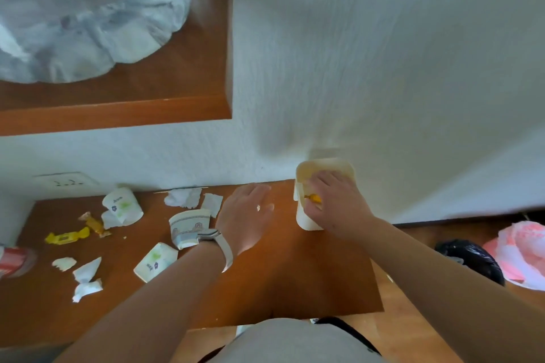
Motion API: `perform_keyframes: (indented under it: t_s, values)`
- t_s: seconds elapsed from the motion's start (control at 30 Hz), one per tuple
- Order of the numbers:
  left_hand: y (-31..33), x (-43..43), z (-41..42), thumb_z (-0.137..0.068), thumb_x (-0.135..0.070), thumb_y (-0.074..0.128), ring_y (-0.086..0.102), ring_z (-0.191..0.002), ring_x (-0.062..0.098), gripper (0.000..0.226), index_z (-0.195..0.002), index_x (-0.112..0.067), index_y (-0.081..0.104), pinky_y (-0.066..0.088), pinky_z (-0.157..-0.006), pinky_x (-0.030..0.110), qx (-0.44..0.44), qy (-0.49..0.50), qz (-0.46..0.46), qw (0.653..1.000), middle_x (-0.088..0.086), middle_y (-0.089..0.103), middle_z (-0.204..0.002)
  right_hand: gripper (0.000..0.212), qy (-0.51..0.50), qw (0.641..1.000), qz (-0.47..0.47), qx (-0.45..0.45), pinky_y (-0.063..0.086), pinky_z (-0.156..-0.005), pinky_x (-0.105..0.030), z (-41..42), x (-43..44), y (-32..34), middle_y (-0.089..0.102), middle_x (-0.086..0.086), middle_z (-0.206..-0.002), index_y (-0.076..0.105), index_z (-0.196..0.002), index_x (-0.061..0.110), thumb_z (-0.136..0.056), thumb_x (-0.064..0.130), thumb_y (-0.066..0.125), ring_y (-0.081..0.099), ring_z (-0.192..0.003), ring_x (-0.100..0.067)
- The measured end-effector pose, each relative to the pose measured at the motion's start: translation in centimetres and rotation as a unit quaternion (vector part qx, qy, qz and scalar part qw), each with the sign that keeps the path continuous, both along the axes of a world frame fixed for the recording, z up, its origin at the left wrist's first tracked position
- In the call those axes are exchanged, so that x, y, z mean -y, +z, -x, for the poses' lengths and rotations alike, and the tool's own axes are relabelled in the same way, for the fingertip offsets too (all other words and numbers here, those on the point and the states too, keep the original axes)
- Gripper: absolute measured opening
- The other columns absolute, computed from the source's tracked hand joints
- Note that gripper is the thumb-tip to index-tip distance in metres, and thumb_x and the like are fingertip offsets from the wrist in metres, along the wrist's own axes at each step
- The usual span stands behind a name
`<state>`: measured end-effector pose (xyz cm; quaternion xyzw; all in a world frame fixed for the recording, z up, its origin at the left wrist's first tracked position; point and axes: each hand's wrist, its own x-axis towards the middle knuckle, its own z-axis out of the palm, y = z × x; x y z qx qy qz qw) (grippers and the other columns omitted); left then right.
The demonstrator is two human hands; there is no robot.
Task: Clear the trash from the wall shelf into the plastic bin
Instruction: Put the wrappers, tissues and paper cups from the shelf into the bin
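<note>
A cream plastic bin stands on the brown wall shelf against the white wall. My right hand is over the bin's mouth, pinching an orange-yellow wrapper. My left hand, with a white watch on the wrist, hovers open just left of the bin. Trash lies across the shelf's left part: a crushed paper cup, two tissue packets, a yellow candy wrapper, a brown candy wrapper, crumpled tissues and paper scraps.
An upper wooden shelf holds a big clear plastic bag. A wall socket sits at the left. A red and white container shows at the left edge. On the floor to the right lie a black bag and a pink bag.
</note>
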<state>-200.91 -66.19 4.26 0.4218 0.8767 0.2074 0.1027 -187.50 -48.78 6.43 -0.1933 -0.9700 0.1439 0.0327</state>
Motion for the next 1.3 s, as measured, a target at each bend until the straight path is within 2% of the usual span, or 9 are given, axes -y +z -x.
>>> perform_keyframes:
  t_s: [0.13, 0.27, 0.47, 0.67, 0.83, 1.03, 1.17, 1.3]
  values:
    - [-1.2, 4.3, 1.5, -0.095, -0.035, 0.052, 0.04, -0.132, 0.018, 0.04, -0.133, -0.023, 0.05, 0.038, -0.108, 0.04, -0.046, -0.002, 0.034, 0.998, -0.002, 0.049, -0.142, 0.039, 0.054, 0.998, -0.006, -0.02, 0.03, -0.104, -0.039, 2.4, 3.1, -0.3, 0.056, -0.001, -0.13, 0.058, -0.125, 0.016, -0.09, 0.033, 0.055, 0.046, -0.124, -0.024]
    - [-2.4, 8.9, 2.4, -0.091, -0.036, 0.059, 0.043, -0.131, 0.023, 0.045, -0.133, -0.025, 0.05, 0.041, -0.103, 0.042, -0.066, 0.031, 0.053, 0.996, 0.001, 0.048, -0.142, 0.037, 0.108, 0.994, -0.025, -0.016, 0.036, -0.102, -0.04, 4.4, 5.8, -1.7, 0.059, -0.002, -0.126, 0.059, -0.122, 0.015, -0.089, 0.034, 0.055, 0.051, -0.118, -0.023]
    - [-5.0, 14.9, 2.7, -0.09, -0.039, 0.058, 0.041, -0.132, 0.024, 0.048, -0.135, -0.025, 0.048, 0.04, -0.106, 0.043, -0.054, 0.096, 0.1, 0.989, 0.002, 0.047, -0.144, 0.04, 0.157, 0.987, -0.028, 0.027, 0.039, -0.104, -0.042, 7.0, 9.6, -5.3, 0.056, 0.0, -0.133, 0.055, -0.128, 0.019, -0.092, 0.038, 0.053, 0.05, -0.124, -0.022]
    - [-7.5, 20.8, 3.2, -0.091, -0.045, 0.052, 0.035, -0.137, 0.025, 0.052, -0.14, -0.029, 0.042, 0.036, -0.107, 0.047, -0.018, 0.179, 0.169, 0.969, 0.002, 0.039, -0.15, 0.045, 0.213, 0.975, -0.036, 0.058, 0.046, -0.096, -0.036, 9.4, 13.5, -8.3, 0.058, 0.0, -0.13, 0.053, -0.127, 0.021, -0.089, 0.044, 0.058, 0.057, -0.118, -0.02]
    - [-9.7, 23.8, 5.4, -0.09, -0.049, 0.054, 0.031, -0.139, 0.025, 0.057, -0.141, -0.031, 0.037, 0.035, -0.107, 0.047, 0.023, 0.217, 0.191, 0.957, 0.001, 0.034, -0.154, 0.055, 0.223, 0.972, -0.025, 0.064, 0.05, -0.09, -0.035, 12.4, 16.5, -10.1, 0.053, 0.0, -0.135, 0.044, -0.132, 0.024, -0.087, 0.052, 0.06, 0.056, -0.117, -0.021]
    - [-11.2, 23.9, 6.8, -0.083, -0.063, 0.056, 0.034, -0.138, 0.025, 0.076, -0.145, -0.03, 0.026, 0.036, -0.106, 0.047, 0.071, 0.222, 0.178, 0.956, 0.0, 0.036, -0.152, 0.074, 0.216, 0.972, 0.006, 0.088, 0.047, -0.096, -0.039, 16.4, 18.0, -12.1, 0.042, -0.003, -0.144, 0.031, -0.137, 0.026, -0.08, 0.058, 0.066, 0.045, -0.128, -0.024]
    - [-11.4, 23.8, 6.8, -0.078, -0.066, 0.06, 0.036, -0.135, 0.023, 0.085, -0.145, -0.029, 0.024, 0.04, -0.104, 0.045, 0.066, 0.22, 0.173, 0.958, -0.001, 0.038, -0.15, 0.088, 0.202, 0.973, 0.028, 0.113, 0.046, -0.099, -0.044, 18.5, 18.1, -13.3, 0.033, -0.004, -0.15, 0.023, -0.143, 0.027, -0.075, 0.063, 0.067, 0.035, -0.136, -0.026]
    - [-11.8, 23.9, 7.0, -0.075, -0.068, 0.061, 0.038, -0.132, 0.021, 0.091, -0.145, -0.027, 0.02, 0.041, -0.101, 0.043, 0.06, 0.214, 0.177, 0.959, -0.002, 0.039, -0.147, 0.092, 0.181, 0.973, 0.064, 0.127, 0.05, -0.093, -0.04, 19.4, 18.1, -14.4, 0.037, 0.001, -0.146, 0.022, -0.143, 0.03, -0.071, 0.063, 0.07, 0.041, -0.129, -0.021]
